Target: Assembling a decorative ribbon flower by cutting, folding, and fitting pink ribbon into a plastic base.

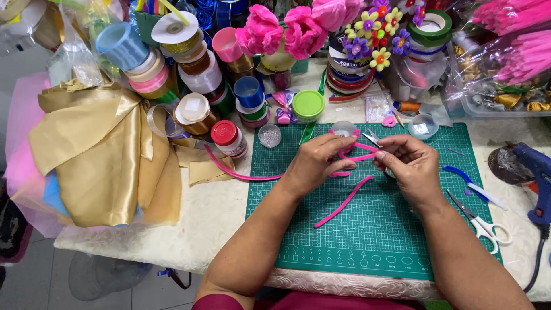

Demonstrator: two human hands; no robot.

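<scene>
- Two bare hands meet over a green cutting mat (379, 229); the left hand (314, 163) and right hand (408, 163) sit close together, both pinching one bent pink pipe cleaner (359, 155) between their fingertips.
- Two more pink pipe cleaners lie on the mat: a straight one (342, 210) just below the hands, and a long one (241, 172) trailing left off the mat's edge.
- One pair of white-handled scissors (481, 221) rests on the mat's right edge, and one blue glue gun (536, 172) lies beyond it.
- One small clear jar (270, 135) holds what look like tiny beads; one red-capped bottle (228, 138) stands beside it.
- One round green-lidded tub (308, 104) sits behind the mat.
- Many ribbon spools (172, 57) in blue, white, gold and pink are stacked at the back left.
- One heap of gold satin fabric (103, 155) covers the table's left end.
- Clear bags of pink pipe cleaners (516, 40) fill the back right corner.
- Pink fabric flowers (287, 28) stand at the back centre.
</scene>
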